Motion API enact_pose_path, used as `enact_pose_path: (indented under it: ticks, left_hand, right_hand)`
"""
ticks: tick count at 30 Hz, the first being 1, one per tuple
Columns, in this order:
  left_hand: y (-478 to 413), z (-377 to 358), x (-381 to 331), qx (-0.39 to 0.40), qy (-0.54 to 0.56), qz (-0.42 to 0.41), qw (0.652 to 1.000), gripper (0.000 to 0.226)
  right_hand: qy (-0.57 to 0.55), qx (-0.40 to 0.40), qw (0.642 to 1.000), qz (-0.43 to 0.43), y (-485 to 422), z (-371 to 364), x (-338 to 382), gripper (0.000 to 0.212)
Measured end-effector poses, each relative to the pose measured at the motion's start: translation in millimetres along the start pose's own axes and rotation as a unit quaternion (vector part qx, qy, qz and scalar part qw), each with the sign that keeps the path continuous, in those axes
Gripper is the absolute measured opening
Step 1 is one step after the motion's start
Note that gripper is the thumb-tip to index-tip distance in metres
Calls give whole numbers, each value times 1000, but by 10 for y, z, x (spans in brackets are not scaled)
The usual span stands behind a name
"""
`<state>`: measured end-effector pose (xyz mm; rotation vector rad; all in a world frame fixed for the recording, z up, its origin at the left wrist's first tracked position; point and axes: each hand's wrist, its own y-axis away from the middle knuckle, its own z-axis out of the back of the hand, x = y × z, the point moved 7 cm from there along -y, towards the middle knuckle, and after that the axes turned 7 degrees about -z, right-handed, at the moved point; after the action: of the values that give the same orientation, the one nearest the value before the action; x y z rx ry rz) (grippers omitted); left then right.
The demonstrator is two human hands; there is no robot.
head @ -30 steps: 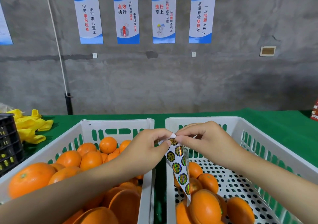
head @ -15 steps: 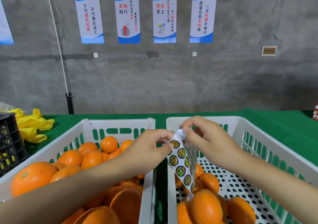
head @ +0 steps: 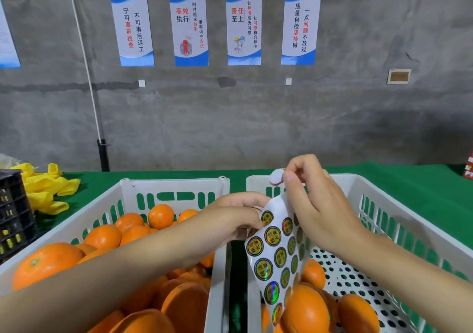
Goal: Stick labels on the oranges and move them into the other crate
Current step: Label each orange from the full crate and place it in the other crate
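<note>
On the green desk (head: 409,191), the lower-left crate (head: 174,183) brims with oranges (head: 102,235); the lower-right crate (head: 384,186) holds few. Upper-centre posters (head: 190,25) read 高效执行 and 责任至上. The left hand (head: 230,217) pinches the label sheet (head: 271,253), hanging lengthwise downward at lower centre; the right hand (head: 320,212) pinches one peeled label (head: 277,176) just above

I see orange oranges (head: 102,235) in both crates. Left crate (head: 174,186) and right crate (head: 384,191) are white. Right one's floor is dotted with dark round holes, green shows through the wall slots. Sheet (head: 279,204) is white, with rows of round gold-green labels (head: 272,235), dark rims, rainbow glint. Peeled label (head: 277,176) shows a plain white back. Cloth (head: 422,191) green. Rags (head: 43,191) yellow, side crate (head: 12,217) black. Posters (head: 189,25) white-blue, black and red text. Wall (head: 256,117) grey.
</note>
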<state>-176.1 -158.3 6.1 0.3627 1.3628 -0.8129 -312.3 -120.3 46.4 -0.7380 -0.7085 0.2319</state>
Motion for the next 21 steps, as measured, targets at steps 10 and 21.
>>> enact_pose_path:
  ticks: [10, 21]
  left_hand:
    - [30, -38, 14, 23, -10, 19, 1000, 37]
    - [69, 1300, 334, -72, -696, 123, 703, 40]
  right_hand:
    - [-56, 14, 997, -44, -10, 10, 23, 17]
    - [-65, 83, 994, -42, -22, -98, -19, 48]
